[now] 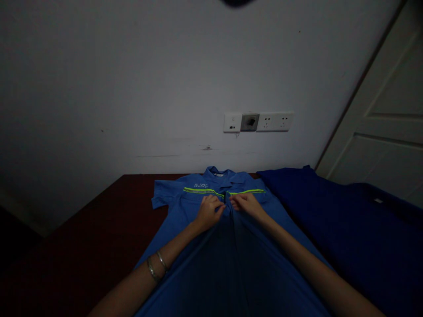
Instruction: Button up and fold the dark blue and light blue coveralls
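Lying flat on the dark reddish-brown bench (99, 229), a blue short-sleeved work shirt (198, 264) with neon yellow-green reflective stripes (201, 190) across the chest reaches from the near edge to the far edge, its collar pointing at the wall. Pale lettering sits above the stripe on the left of the chest, too small to read surely. The left hand (209, 212) and the right hand (246, 203) meet at the middle of the shirt, just below the stripes, where the two front edges come together. Both hands are closed in a pinch, fingertips curled on the cloth of the front opening, the left on the left edge and the right on the right edge, nearly touching each other. Two thin metal bangles (157, 264) ring the left wrist, and both forearms lie over the lower part of the shirt.

Just right of the shirt a dark navy garment (346, 229) lies spread over the right side of the bench; whether its edge touches or overlaps the shirt's right sleeve I cannot tell. On the grey-white wall (132, 88) beyond the collar a white socket panel (257, 122) is mounted, and a white panelled door (380, 123) stands at the far right.
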A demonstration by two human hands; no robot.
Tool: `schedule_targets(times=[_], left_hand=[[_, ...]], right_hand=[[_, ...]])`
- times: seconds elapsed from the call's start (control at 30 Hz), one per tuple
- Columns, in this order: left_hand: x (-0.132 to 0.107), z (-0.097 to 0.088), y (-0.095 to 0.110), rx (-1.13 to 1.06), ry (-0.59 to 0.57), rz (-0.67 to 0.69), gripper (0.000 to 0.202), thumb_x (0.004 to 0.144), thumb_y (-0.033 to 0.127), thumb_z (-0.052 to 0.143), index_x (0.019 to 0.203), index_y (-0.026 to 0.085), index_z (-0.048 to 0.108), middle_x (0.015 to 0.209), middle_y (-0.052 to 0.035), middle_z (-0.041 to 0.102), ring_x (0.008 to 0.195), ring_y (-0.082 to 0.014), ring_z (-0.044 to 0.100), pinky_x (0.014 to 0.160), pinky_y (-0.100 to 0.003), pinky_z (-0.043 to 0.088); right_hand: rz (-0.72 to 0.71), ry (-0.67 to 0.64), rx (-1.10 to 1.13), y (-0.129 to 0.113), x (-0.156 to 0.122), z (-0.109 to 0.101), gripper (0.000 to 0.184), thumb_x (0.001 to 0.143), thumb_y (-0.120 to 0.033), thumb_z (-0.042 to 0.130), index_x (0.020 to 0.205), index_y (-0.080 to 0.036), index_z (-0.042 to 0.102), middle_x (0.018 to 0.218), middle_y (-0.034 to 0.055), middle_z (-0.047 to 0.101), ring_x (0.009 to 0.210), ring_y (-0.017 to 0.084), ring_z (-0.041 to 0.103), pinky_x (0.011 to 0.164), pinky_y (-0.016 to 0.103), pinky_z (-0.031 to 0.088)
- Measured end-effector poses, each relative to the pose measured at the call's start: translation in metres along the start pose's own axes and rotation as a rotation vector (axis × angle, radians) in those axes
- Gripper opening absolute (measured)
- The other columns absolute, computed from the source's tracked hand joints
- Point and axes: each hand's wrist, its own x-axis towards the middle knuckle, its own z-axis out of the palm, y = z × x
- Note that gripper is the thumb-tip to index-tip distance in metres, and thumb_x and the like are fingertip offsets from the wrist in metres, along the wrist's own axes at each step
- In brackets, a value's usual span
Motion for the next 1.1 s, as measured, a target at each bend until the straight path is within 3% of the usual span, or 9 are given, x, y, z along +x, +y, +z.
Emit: schedule_targets(times=[0.17,0.3,0.73,0.97,1.1], left_hand=[[0.000,0.000,0.001,-0.023,0.011,-0.007,0.020,0.082,0.026,0.048,0.080,0.018,0.066,0.078,-0.0058,0.061,0.079,-0.0183,0.050,0.072,-0.033,0.032],[-0.001,0.002,0.001,-0.056,0.041,-0.023,0.019,0.082,0.025,0.049,0.081,0.018,0.067,0.079,-0.0059,0.061,0.080,-0.0181,0.050,0.074,-0.033,0.033],[-0.002,0.008,-0.003,-0.196,0.039,-0.023,0.018,0.081,0.018,0.048,0.080,0.015,0.066,0.076,-0.0056,0.059,0.077,-0.0154,0.052,0.073,-0.027,0.039],[0.007,0.003,-0.008,-0.509,-0.120,-0.189,0.016,0.073,0.017,0.051,0.071,0.013,0.066,0.070,-0.0025,0.060,0.072,-0.0142,0.053,0.071,-0.025,0.039],[0.010,0.002,-0.014,-0.808,-0.182,-0.415,0.024,0.074,0.028,0.050,0.066,0.011,0.065,0.064,-0.0007,0.060,0.066,-0.0134,0.051,0.066,-0.024,0.039]], right_hand=[[-0.031,-0.035,-0.061,0.005,-0.001,-0.003,0.027,0.059,-0.028,0.060,0.079,-0.011,0.065,0.061,0.0015,0.063,0.055,0.012,0.056,0.054,0.023,0.044],[-0.063,-0.049,-0.079,0.009,0.000,-0.002,0.028,0.057,-0.029,0.061,0.077,-0.011,0.066,0.067,0.0040,0.066,0.061,0.015,0.059,0.060,0.027,0.046],[-0.393,-0.018,-0.367,0.011,-0.005,0.003,0.018,0.071,-0.023,0.055,0.078,-0.014,0.068,0.078,0.0068,0.067,0.075,0.018,0.060,0.074,0.031,0.045],[-0.655,-0.030,-0.669,0.006,-0.013,0.005,0.015,0.081,-0.017,0.050,0.081,-0.014,0.065,0.082,0.0064,0.064,0.078,0.016,0.058,0.075,0.028,0.045],[-0.744,-0.056,-0.781,0.003,-0.017,0.004,0.018,0.085,-0.018,0.045,0.087,-0.014,0.062,0.087,0.0074,0.062,0.083,0.016,0.057,0.078,0.029,0.046]])
